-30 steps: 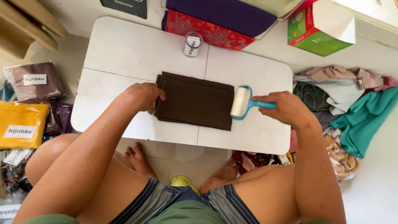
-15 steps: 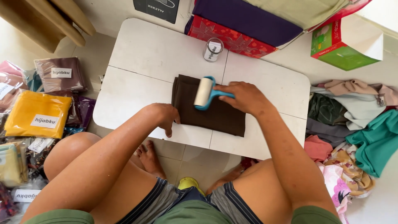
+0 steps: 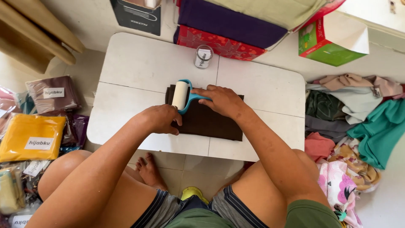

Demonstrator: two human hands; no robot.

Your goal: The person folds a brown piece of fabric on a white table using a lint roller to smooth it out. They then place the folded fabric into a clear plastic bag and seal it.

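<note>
Here the right hand [image 3: 221,100] is closed around the teal handle of a lint roller [image 3: 181,95], whose white drum lies on the far left end of a folded dark brown cloth [image 3: 209,120]. The left hand [image 3: 160,119] presses down on the cloth's near left corner, fingers curled together. The cloth lies flat in the middle of a low white table [image 3: 143,63], just right of the roller.

At the table's far edge stands a small jar [image 3: 203,57] with a white label. Beyond it, on the floor, lies a flat red patterned box [image 3: 219,42] with a purple bundle [image 3: 230,21] and a pale green one [image 3: 278,10] stacked on top. Far left of those is a dark box [image 3: 137,17] with pale lettering. Far right sits a green and red carton [image 3: 329,42] with a white top.

Left of the table, clear bags of folded cloth lie in a heap: a brown bag [image 3: 52,95] with a white rectangular label, and nearer, a yellow bag [image 3: 31,137] with the same kind of label. Other bags beneath them are too hidden to tell apart.

Right of the table is a loose pile of clothes [image 3: 350,118]: beige, grey, dark green, teal, pink and a flowered piece nearest.

The floor [image 3: 185,169] is pale tile. Wooden slats [image 3: 38,29] lean at the far left corner. The person sits with bare knees either side of the table's near edge.
</note>
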